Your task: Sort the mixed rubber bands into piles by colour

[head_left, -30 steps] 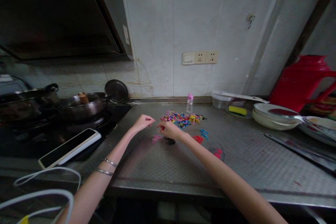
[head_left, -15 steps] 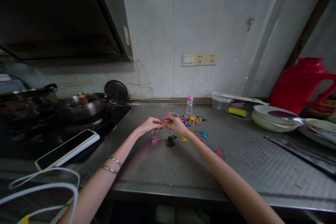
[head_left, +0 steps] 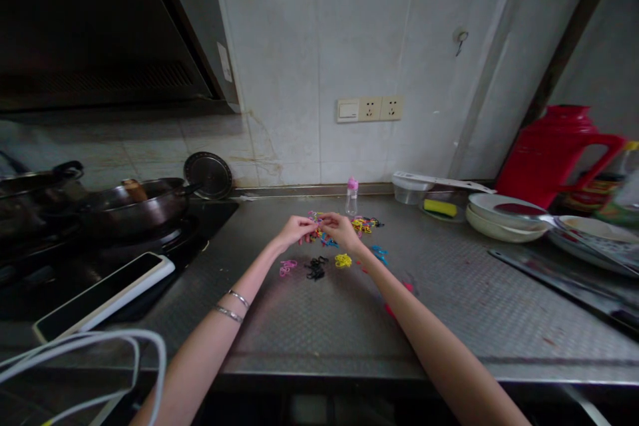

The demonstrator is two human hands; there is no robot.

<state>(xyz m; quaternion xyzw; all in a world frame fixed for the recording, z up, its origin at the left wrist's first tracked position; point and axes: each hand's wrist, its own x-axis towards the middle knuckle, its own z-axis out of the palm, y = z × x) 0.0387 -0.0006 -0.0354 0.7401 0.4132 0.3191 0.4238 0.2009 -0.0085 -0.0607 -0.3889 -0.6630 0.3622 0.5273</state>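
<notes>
Across the metal surface (head_left: 449, 306), both hands' fingers (head_left: 310, 229) (head_left: 327, 219) are pinched nearly closed above the mixed pile (head_left: 363, 225), their hold unclear.

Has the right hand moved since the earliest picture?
Yes. Judged against the bottle, the right hand has shifted to the right and farther from the person, so it is now nearer the bottle.

Two slim silver-coloured bangles (head_left: 229, 313) circle the bare left forearm (head_left: 255, 274)
</notes>
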